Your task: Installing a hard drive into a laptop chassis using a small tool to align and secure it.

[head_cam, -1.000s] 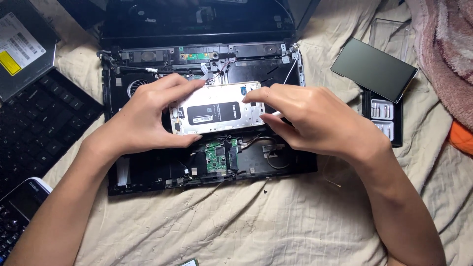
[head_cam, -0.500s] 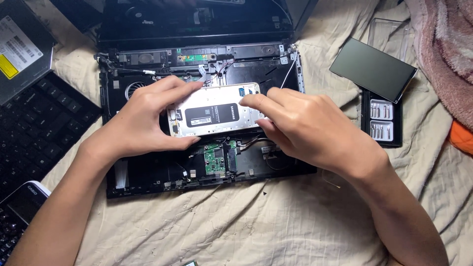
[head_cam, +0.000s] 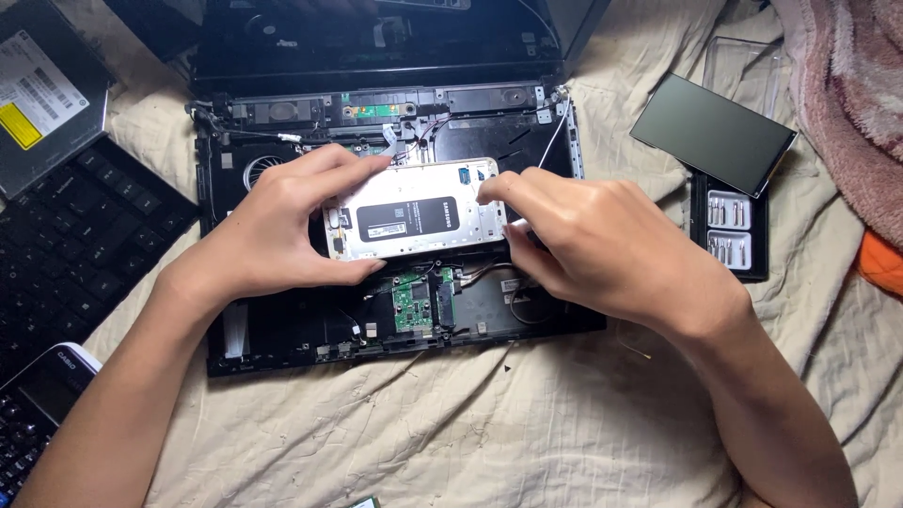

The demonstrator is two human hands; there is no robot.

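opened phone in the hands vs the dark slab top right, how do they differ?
The opened phone is pale, its inner frame exposed with a dark battery in it; the dark slab is a plain glossy black face. The phone lies over the stripped laptop base, gripped by the left hand and right hand; the slab rests untouched, partly over a bit case. Both are flat rectangles.

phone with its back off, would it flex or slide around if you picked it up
The phone is a flat slab in a metal-looking frame, so probably stiff, not floppy. It looks thin, likely light. Its exposed battery and small parts look fragile. The left hand pinches its edges and the right hand works at its end, so smooth sides may slip.
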